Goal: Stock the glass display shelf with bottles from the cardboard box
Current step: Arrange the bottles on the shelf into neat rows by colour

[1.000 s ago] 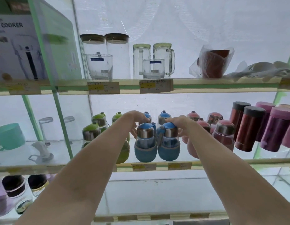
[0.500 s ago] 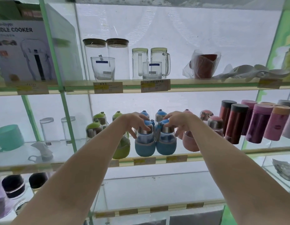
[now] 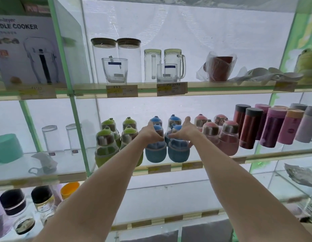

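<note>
Both arms are reaching up to the middle glass shelf [image 3: 256, 155]. The left hand [image 3: 150, 133] is wrapped around the neck of the front-left blue bottle [image 3: 155, 151], and the right hand [image 3: 185, 131] looks like it's cupping the front-right blue bottle [image 3: 178, 151], thumb sticking up, though the fingers are partly hidden. Green bottles [image 3: 106, 145] sit just left of the blue pair, pink bottles [image 3: 227, 137] just right. Both blue ones stand upright near the shelf's front edge.
</note>
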